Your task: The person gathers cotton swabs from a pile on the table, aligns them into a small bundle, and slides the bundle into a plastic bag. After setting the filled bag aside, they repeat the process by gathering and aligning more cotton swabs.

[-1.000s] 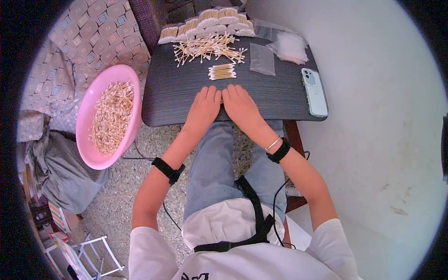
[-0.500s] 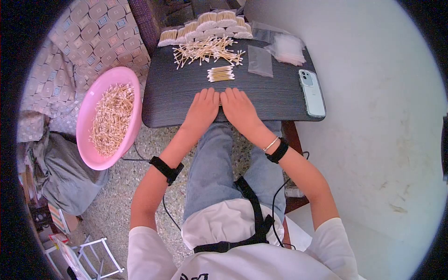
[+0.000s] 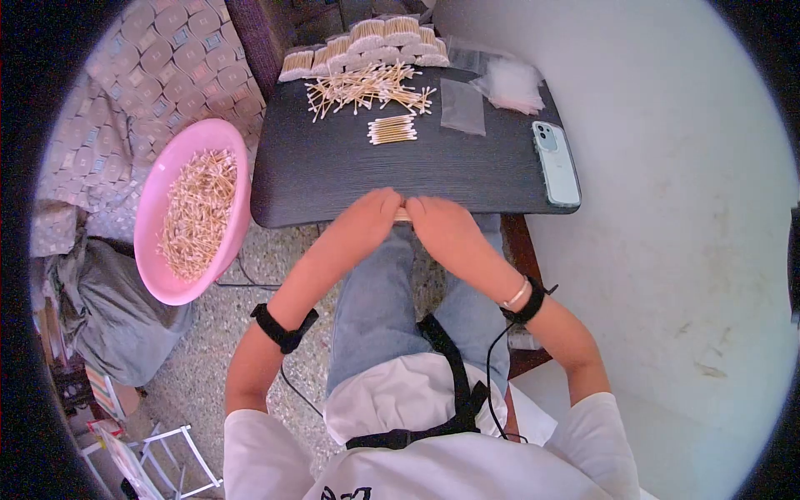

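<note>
Between my two hands, at the table's near edge, is a small bundle of cotton swabs (image 3: 402, 214), of which only a short stretch of sticks shows. My left hand (image 3: 372, 213) closes on its left end and my right hand (image 3: 435, 220) on its right end; the swab tips are hidden in my fingers. Farther up the table lies a neat row of cotton swabs (image 3: 392, 129), apart from my hands. Behind that row spreads a loose heap of cotton swabs (image 3: 367, 88).
Packed bags of swabs (image 3: 367, 37) are stacked at the back of the black table (image 3: 317, 167). Clear plastic bags (image 3: 510, 86) and a phone (image 3: 557, 164) lie on the right. A pink basin (image 3: 150, 250) of swabs stands left, and a pale wall (image 3: 667, 208) rises right.
Both hands have come back toward my body, to the table's near edge, with the swab bundle between them. My fingers, earlier stretched forward over the tabletop, are now curled in.
</note>
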Motion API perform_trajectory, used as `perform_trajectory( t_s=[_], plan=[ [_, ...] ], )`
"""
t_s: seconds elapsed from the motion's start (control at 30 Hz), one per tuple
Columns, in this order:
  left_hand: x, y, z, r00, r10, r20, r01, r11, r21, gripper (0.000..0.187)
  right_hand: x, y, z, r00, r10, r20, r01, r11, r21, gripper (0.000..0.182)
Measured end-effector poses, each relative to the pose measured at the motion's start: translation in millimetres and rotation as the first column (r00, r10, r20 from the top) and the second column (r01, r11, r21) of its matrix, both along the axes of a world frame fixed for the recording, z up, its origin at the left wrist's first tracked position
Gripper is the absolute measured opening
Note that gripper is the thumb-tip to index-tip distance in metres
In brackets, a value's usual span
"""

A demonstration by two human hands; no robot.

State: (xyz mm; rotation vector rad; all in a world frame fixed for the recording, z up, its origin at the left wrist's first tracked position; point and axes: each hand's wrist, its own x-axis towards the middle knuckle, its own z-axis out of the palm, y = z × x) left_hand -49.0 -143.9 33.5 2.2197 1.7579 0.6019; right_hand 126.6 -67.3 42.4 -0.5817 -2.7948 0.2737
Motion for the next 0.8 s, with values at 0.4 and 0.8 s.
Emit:
perform_trajectory(
  t_s=[0.4, 0.8],
  plan=[
    [44.4, -12.4, 10.4, 0.469, 0.022, 0.883, 0.017, 0.999, -0.034, 0.058, 26.3, -16.0, 17.4, 0.974, 0.128, -0.186, -0.226, 0.587, -0.778, 0.023],
    [45.5, -32.5, 34.6, 0.879, -0.067, 0.471, 0.048, 0.997, 0.053, 0.036, 51.4, -11.3, 3.8, 0.961, 0.109, -0.254, -0.214, -0.283, -0.935, 0.031]
  ],
)
